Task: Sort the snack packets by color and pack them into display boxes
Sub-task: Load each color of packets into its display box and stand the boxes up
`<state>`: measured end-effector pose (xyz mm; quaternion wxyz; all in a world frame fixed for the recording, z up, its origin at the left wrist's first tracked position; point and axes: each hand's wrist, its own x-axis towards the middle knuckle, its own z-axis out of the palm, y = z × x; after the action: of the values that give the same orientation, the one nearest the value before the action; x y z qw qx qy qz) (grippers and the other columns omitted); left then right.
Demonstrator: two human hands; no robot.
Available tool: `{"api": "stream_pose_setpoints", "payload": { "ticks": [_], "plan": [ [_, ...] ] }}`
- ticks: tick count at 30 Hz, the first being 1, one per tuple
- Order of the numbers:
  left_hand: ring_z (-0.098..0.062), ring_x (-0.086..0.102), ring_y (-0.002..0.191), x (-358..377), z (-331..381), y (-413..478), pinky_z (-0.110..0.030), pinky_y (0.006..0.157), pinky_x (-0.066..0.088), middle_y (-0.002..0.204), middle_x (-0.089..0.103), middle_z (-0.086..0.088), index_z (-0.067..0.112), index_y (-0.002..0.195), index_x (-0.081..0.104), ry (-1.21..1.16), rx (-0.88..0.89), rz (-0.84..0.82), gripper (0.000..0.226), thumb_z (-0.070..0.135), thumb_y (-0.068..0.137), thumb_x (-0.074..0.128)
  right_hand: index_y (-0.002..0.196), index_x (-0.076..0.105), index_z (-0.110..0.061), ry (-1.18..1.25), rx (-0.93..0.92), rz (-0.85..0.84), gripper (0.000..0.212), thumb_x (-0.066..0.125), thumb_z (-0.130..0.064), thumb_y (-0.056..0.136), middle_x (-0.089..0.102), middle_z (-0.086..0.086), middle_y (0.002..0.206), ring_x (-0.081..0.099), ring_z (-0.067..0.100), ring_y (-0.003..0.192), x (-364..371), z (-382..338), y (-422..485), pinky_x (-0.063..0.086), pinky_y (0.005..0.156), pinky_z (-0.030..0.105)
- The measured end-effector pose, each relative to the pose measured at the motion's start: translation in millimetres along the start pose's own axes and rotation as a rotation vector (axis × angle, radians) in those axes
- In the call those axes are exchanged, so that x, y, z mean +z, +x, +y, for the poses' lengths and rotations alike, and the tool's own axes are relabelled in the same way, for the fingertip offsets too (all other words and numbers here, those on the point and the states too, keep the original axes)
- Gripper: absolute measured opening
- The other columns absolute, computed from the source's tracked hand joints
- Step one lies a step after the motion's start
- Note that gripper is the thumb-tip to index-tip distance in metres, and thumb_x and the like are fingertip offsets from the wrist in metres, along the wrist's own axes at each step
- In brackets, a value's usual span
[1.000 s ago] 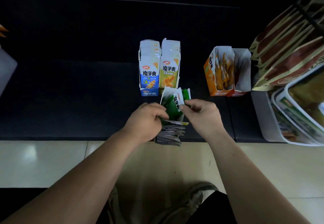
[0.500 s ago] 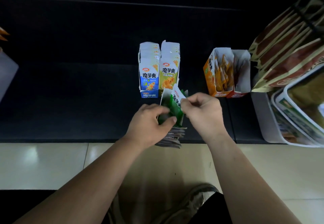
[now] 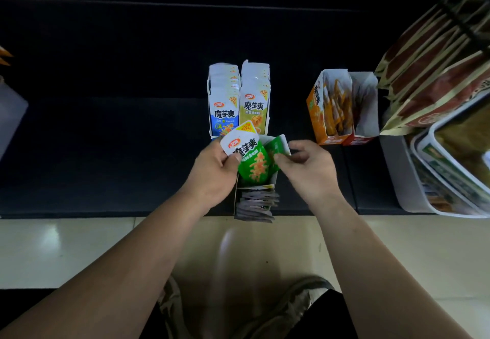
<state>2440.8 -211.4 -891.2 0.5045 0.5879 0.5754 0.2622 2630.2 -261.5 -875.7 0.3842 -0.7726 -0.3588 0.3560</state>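
A green snack packet (image 3: 252, 159) is pinched in the left hand (image 3: 212, 177). The right hand (image 3: 310, 171) pinches a second green packet (image 3: 279, 147) beside it, both over an open display box (image 3: 274, 179) holding grey packets (image 3: 256, 204). Just behind stand a blue box (image 3: 224, 109) and a yellow box (image 3: 255, 106), touching. An orange box (image 3: 315, 108) and a red box (image 3: 366, 105) stand to the right, near large brown bags (image 3: 437, 68). All sit on a dark worktop (image 3: 106, 140) above the pale tiled floor (image 3: 66, 248).

Dark shelf (image 3: 106, 153), glossy beige floor tiles (image 3: 66, 251)

This looks like a shop: display boxes (image 3: 315, 108) of snack packets (image 3: 254, 108) stand at twelve o'clock, and bagged goods (image 3: 434, 73) hang at two o'clock.
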Motion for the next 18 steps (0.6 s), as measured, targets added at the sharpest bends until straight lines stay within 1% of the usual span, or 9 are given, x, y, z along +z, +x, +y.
{"api": "stream_pose_setpoints", "payload": {
  "ticks": [4,6,8,10,12,14,15,16,18],
  "plan": [
    [-0.005,0.069,0.108,-3.3,4.4,0.9,-0.024,0.097,0.053,0.114,0.075,0.011,0.023,0.132,0.061,0.022,0.034,-0.094,0.031,0.018,0.102,0.059,0.124,0.067,-0.024,-0.15,0.001,0.045,0.041,0.082,-0.029,0.086,0.063,0.003,0.106,0.064,0.015,0.091,9.7,9.4,7.3,0.048,0.069,0.023],
    [-0.008,0.07,0.104,-4.7,6.9,-2.0,-0.02,0.093,0.052,0.108,0.077,0.009,0.023,0.122,0.066,0.064,0.078,-0.163,0.024,0.012,0.102,0.058,0.115,0.071,-0.023,-0.15,0.062,0.035,0.031,0.081,-0.031,0.087,0.064,0.002,0.107,0.063,0.014,0.09,11.0,15.0,9.4,0.047,0.067,0.023],
    [-0.015,0.07,0.1,-6.9,6.0,-4.0,-0.032,0.095,0.054,0.101,0.076,0.006,0.025,0.104,0.073,0.146,0.151,-0.203,0.027,0.003,0.099,0.058,0.089,0.076,-0.021,-0.076,0.072,0.036,0.005,0.078,-0.025,0.091,0.071,-0.001,0.086,0.064,0.01,0.074,8.7,17.9,9.5,0.046,0.055,0.019],
    [-0.021,0.072,0.096,-9.2,2.3,-6.8,-0.045,0.092,0.056,0.096,0.077,0.005,0.03,0.084,0.076,0.198,0.161,-0.238,0.042,-0.007,0.09,0.056,0.076,0.074,-0.016,-0.032,0.022,0.075,0.017,0.076,-0.021,0.093,0.067,-0.002,0.068,0.056,0.006,0.057,7.7,18.4,10.1,0.042,0.047,0.017],
    [-0.023,0.073,0.092,-10.4,-3.5,-9.3,-0.05,0.087,0.059,0.091,0.078,0.006,0.036,0.077,0.077,0.224,0.121,-0.22,0.048,-0.006,0.082,0.052,0.074,0.072,-0.016,0.006,-0.022,0.107,0.019,0.075,-0.02,0.093,0.067,-0.002,0.065,0.058,0.009,0.054,6.9,13.3,9.6,0.049,0.05,0.022],
    [-0.018,0.073,0.089,-8.9,-8.2,-14.5,-0.047,0.085,0.059,0.087,0.078,0.007,0.037,0.073,0.076,0.213,0.074,-0.168,0.053,-0.009,0.08,0.051,0.076,0.073,-0.019,0.056,-0.043,0.11,0.017,0.075,-0.021,0.093,0.072,0.0,0.07,0.071,0.02,0.067,8.3,6.3,10.0,0.062,0.063,0.037],
    [-0.018,0.073,0.087,-8.0,-9.8,-17.1,-0.048,0.083,0.06,0.086,0.078,0.006,0.037,0.071,0.076,0.199,0.06,-0.143,0.054,-0.01,0.079,0.051,0.076,0.074,-0.02,0.079,-0.04,0.114,0.016,0.075,-0.022,0.092,0.073,0.001,0.071,0.073,0.024,0.071,9.3,4.9,10.5,0.063,0.066,0.044],
    [-0.021,0.073,0.085,-7.6,-11.5,-18.2,-0.05,0.08,0.06,0.085,0.077,0.005,0.036,0.071,0.076,0.182,0.045,-0.117,0.052,-0.009,0.08,0.051,0.077,0.074,-0.02,0.094,-0.046,0.126,0.016,0.075,-0.022,0.092,0.074,0.0,0.071,0.074,0.024,0.072,9.9,4.1,10.5,0.063,0.068,0.047],
    [-0.026,0.073,0.078,-8.0,-11.9,-19.8,-0.053,0.074,0.061,0.079,0.077,0.005,0.033,0.074,0.076,0.132,0.048,-0.047,0.042,0.0,0.08,0.052,0.079,0.075,-0.02,0.095,-0.077,0.146,0.015,0.075,-0.022,0.093,0.074,-0.002,0.071,0.074,0.02,0.07,9.7,3.6,9.0,0.063,0.067,0.043]
  ]
}}
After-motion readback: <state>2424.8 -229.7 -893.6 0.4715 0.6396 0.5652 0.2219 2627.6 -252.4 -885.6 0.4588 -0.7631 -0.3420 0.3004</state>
